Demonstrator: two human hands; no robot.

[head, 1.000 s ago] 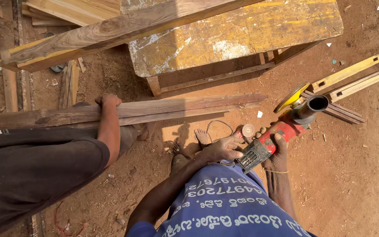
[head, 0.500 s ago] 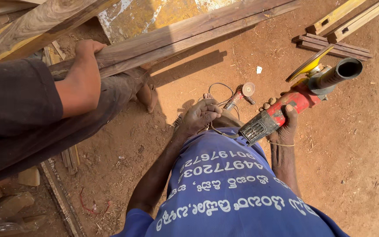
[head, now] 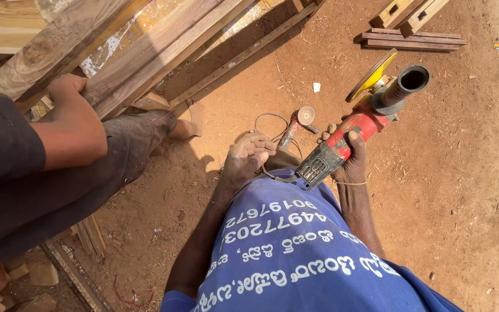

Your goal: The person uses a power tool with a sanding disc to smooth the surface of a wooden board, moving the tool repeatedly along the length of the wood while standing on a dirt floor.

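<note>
My right hand [head: 350,155] grips the red body of an angle grinder [head: 358,126] that carries a yellow disc [head: 371,75] and a black side handle. My left hand [head: 247,155] is closed on the grinder's power cord just below the tool's grey rear end. A second, smaller grinder [head: 297,122] lies on the red dirt just beyond my left hand. I wear a blue shirt [head: 295,254] with white print.
At left a co-worker in dark clothes holds long dark wooden planks [head: 151,55] with one hand [head: 70,95]; a bare foot [head: 190,122] stands on the dirt. A yellow-stained bench [head: 123,32] lies behind. Slotted wooden pieces [head: 414,26] rest at the top right.
The view has swung and the planks now slant more steeply at upper left. My hands and the red grinder have shifted slightly left, grip unchanged. The co-worker still holds the planks.
</note>
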